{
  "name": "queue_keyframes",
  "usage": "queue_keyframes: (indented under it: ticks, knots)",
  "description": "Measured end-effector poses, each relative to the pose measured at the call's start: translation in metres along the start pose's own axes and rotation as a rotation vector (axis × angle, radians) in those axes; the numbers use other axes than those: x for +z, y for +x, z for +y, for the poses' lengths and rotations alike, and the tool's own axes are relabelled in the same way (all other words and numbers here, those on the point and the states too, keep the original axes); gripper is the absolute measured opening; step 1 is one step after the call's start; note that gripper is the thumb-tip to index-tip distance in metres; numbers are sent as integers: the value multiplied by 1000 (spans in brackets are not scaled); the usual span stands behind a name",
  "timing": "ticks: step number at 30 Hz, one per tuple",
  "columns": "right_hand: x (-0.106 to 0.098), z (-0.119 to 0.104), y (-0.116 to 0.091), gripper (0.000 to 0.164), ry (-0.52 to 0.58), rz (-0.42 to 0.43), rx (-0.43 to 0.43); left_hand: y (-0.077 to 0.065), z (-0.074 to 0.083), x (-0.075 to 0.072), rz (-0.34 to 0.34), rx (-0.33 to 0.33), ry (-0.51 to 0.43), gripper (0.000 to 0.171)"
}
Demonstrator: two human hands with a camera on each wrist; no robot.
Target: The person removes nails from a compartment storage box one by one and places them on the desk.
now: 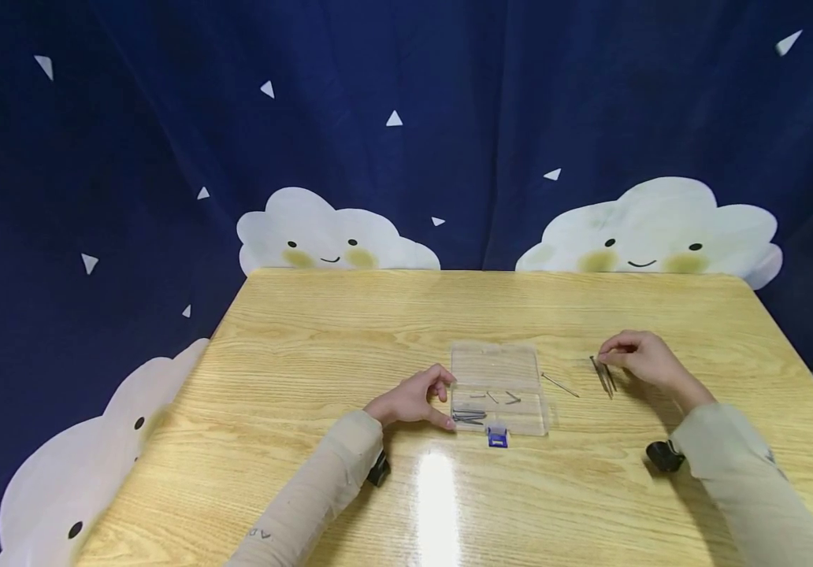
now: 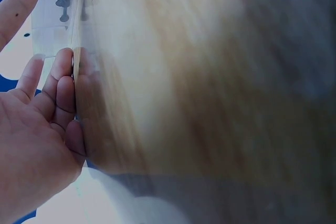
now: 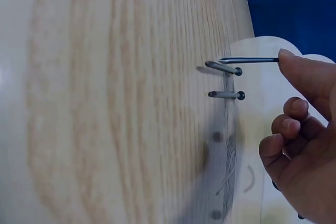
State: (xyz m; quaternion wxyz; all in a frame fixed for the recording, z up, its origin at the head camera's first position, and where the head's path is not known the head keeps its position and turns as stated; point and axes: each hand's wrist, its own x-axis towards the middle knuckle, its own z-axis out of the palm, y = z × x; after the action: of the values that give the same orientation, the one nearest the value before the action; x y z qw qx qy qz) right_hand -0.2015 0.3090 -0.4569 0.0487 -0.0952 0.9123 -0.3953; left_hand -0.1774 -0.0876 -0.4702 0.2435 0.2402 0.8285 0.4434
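On the left, a broad strip of wood separates the left hand (image 1: pixel 413 398) from the table's (image 1: pixel 350 315) left edge. This hand rests against the left edge of a clear plastic case (image 1: pixel 495 366), thumb by its near-left corner and forefinger farther up that side — the two spread apart.

The case lies open about midway across the table, well in from the far edge, a blue latch (image 1: pixel 497 438) at its near edge. Long nails (image 1: pixel 469 416) lie along the left of its near half, with small nails (image 1: pixel 495 398) beside them.

Just beyond the case's right edge, a single nail (image 1: pixel 560 384) slants on bare wood. Past a gap, two loose nails (image 3: pixel 227 95) lie near the right hand, which pinches another nail (image 3: pixel 249 60) between thumb and finger — clamped at one end, directly beside them. A strip of wood separates this hand from the table's right edge.
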Motion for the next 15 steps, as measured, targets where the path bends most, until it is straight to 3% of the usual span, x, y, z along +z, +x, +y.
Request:
queue_keyframes:
  ticks: [15]
  knots:
    - [-1,18,22,24,-10,-103,75,-1,4,-1,2,-16,7,61]
